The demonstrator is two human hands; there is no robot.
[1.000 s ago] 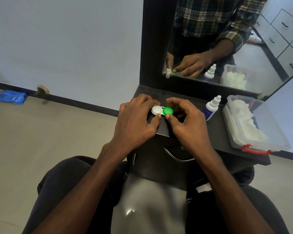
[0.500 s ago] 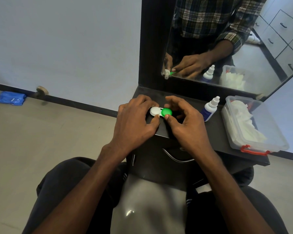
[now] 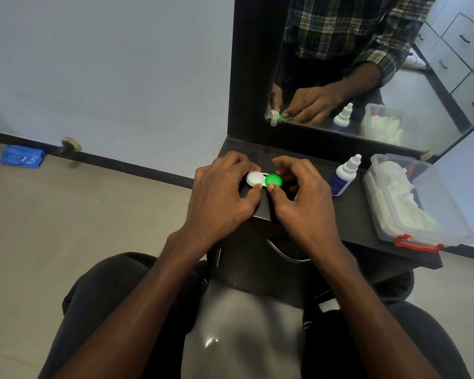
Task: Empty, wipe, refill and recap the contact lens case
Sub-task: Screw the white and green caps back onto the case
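- Mirror (image 3: 367, 64), upper right of the frame: reflected both hands, the dropper bottle and the tub.
- Black shelf (image 3: 348, 214), centre right: carried all items below.
- Clear plastic tub (image 3: 460, 231), right edge, red clasp at its near end: held white wipes or tissues.
- Left hand (image 3: 219, 198), centre: fingers curled over the far side of the white cap, thumb tip against its near rim; it pinched the case's left half.
- Right hand (image 3: 304, 198), just right of centre: thumb tip touched the green cap's near rim, fingers curled behind it; whether they closed on the cap could not be told for certain.
- Dropper bottle (image 3: 342, 177), between right hand and tub: upright, capped, untouched.
- Contact lens case (image 3: 263, 179), centre, between the two hands: long axis ran left to right, white cap (image 3: 253, 178) leftward, green cap (image 3: 273, 180) rightward, both still on.
- Judgement: the green cap lay nearer the right hand, so unscrewing would likely start there, with the left hand steadying.
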